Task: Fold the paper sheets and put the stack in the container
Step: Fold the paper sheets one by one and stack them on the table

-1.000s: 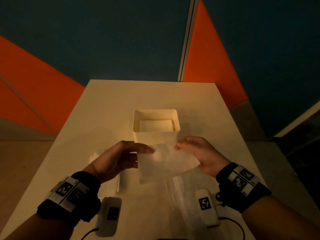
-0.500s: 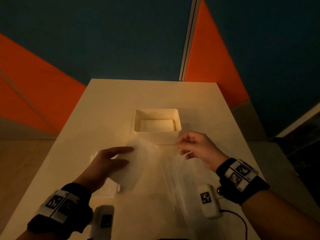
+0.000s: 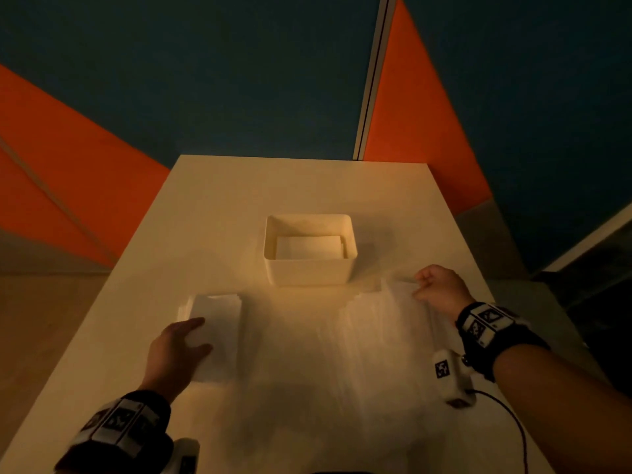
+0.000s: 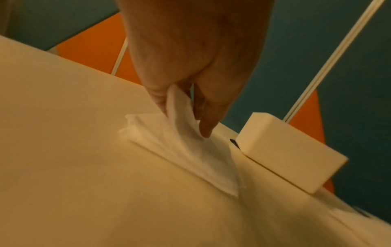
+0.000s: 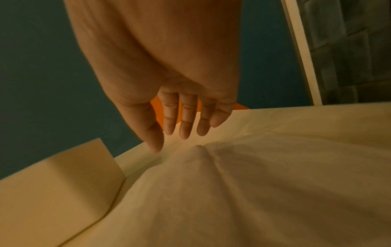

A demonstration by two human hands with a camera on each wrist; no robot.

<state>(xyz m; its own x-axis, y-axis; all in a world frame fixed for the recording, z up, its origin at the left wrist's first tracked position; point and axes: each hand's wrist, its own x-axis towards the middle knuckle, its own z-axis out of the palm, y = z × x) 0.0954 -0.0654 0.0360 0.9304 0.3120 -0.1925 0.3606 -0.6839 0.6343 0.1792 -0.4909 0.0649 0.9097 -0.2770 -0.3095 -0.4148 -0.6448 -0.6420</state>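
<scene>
Head view: left hand [image 3: 178, 350] pinches folded stack [image 3: 215, 333], right hand [image 3: 439, 289] loose over flat sheet [image 3: 383, 330]. Next, probably fold it.

Soft matt tissue-like paper sheets [image 3: 219, 330], smooth matt container [image 3: 309, 271], probably plastic, smooth pale table [image 3: 301, 186]

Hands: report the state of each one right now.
Left hand: closed, pinching the folded sheet between thumb and fingers.
Right hand: open, fingers relaxed just above the unfolded sheet, holding nothing.
</scene>
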